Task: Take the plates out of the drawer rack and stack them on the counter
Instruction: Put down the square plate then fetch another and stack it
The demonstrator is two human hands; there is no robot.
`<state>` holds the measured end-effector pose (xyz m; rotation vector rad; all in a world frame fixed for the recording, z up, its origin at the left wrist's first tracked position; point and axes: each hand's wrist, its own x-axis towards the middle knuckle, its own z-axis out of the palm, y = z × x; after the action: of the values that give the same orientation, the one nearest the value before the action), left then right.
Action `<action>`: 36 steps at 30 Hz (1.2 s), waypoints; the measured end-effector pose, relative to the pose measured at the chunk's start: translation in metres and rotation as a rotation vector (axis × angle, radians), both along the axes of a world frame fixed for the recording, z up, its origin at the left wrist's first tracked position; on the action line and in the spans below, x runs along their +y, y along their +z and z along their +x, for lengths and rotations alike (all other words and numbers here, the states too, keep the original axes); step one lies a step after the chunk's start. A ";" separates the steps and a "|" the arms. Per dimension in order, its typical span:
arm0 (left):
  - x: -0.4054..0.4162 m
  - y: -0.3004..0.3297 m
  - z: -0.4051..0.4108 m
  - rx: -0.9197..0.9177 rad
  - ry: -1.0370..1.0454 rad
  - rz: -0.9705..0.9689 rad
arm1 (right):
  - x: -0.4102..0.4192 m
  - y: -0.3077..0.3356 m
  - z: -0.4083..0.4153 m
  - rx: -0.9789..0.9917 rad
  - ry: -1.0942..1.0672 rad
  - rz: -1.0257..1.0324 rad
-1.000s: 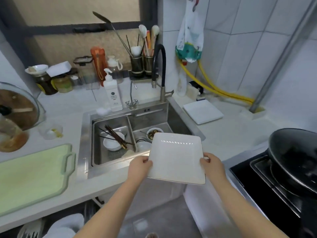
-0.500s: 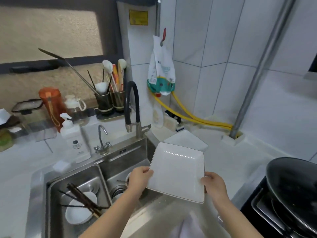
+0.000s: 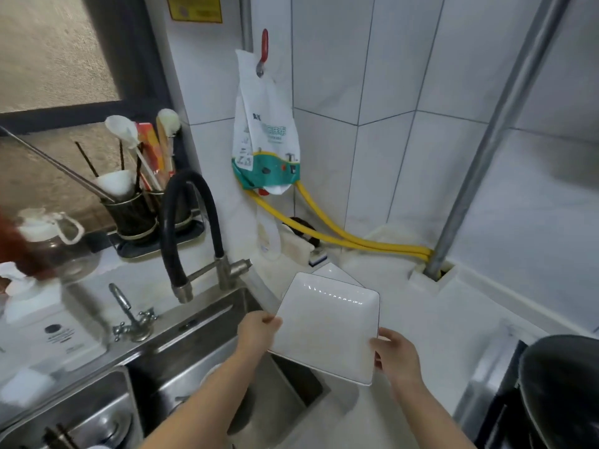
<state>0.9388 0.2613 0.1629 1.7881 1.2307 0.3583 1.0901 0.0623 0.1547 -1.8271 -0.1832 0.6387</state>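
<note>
Plate: white, square, held tilted in the air above the right edge of the sink and the worktop. Left hand: fingers closed on the plate's left edge. Right hand: fingers closed on its lower right edge. Second plate: white, lying on the worktop near the back wall, mostly hidden behind the held one, only a corner showing. Tap: black hose, at the sink's back edge. Wok: dark, at the worktop's right end.
</note>
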 end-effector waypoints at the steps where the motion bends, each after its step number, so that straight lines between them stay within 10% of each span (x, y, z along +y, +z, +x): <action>1: 0.004 -0.004 0.008 0.015 -0.008 0.004 | 0.005 -0.002 0.009 -0.009 0.015 -0.012; 36: 0.098 -0.065 0.138 0.248 -0.129 0.172 | 0.070 -0.068 0.044 0.060 -0.145 -0.160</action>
<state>1.0764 0.3593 0.0981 2.0981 1.2762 0.1758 1.1338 0.1324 0.0869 -1.9515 0.0415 0.6191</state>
